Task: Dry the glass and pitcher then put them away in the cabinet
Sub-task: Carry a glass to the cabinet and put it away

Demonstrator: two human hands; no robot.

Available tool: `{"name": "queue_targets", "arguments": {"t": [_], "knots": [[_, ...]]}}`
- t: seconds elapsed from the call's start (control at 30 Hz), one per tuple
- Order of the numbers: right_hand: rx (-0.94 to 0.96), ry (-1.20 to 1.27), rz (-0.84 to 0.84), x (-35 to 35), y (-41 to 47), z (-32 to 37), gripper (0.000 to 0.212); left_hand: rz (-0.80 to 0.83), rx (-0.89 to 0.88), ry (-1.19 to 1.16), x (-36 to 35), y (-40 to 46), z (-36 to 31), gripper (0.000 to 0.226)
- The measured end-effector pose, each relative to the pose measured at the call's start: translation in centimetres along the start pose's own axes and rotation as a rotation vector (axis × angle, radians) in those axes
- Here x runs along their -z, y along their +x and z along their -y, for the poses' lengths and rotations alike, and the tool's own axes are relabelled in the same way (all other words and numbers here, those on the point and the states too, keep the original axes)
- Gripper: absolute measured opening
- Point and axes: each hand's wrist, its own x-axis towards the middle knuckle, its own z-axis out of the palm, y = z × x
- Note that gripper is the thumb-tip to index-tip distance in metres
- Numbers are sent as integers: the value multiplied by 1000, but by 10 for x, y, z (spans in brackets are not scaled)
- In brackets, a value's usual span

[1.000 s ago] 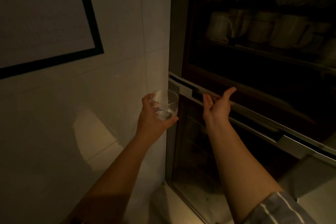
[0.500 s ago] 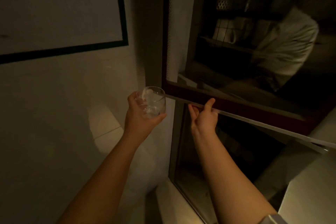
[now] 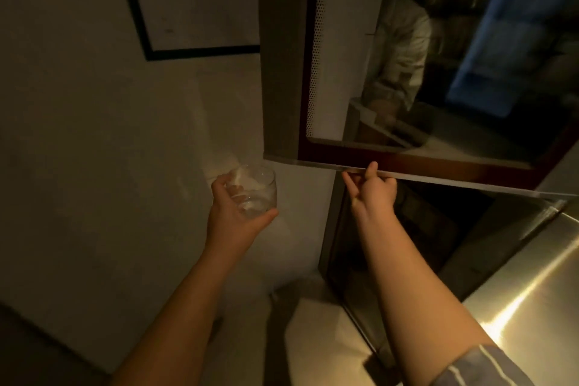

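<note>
So your left hand [image 3: 233, 219] grips the glass [image 3: 253, 192]; your right hand [image 3: 372, 189], beside it, pinches the cabinet door [image 3: 438, 171] bottom edge.

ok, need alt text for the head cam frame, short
A person's right hand grips the bottom edge of a glass cabinet door above, while the left hand holds a clear glass tumbler upright beside it. Dim light; a white wall on the left and a steel surface at lower right.

At your eleven o'clock, a black-framed pale wall panel [image 3: 188, 9]; at your four o'clock, a shiny steel counter surface [image 3: 532, 291].
</note>
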Motion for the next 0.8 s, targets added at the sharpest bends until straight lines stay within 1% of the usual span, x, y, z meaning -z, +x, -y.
{"name": "queue_targets", "arguments": {"t": [0.1,0.23,0.3,0.4,0.5,0.67,0.8], "knots": [[-72,33,50,13,-32,-1,24,-51,3,35,17,-34,-6,101],[-162,-50,124,28,-76,-17,11,-118,27,69,33,-77,-16,102],[-178,-57,145,39,-90,-16,11,-169,31,87,39,-98,-18,104],[-206,-41,190,61,-105,-5,18,-232,58,96,46,-132,-19,106],[-234,-81,237,83,-125,9,11,-268,82,85,44,-172,-18,106],[-257,-158,300,125,-156,34,6,-296,125,81,32,-241,-20,106],[-271,-241,309,151,-176,55,15,-349,125,97,26,-284,-27,109]]}}
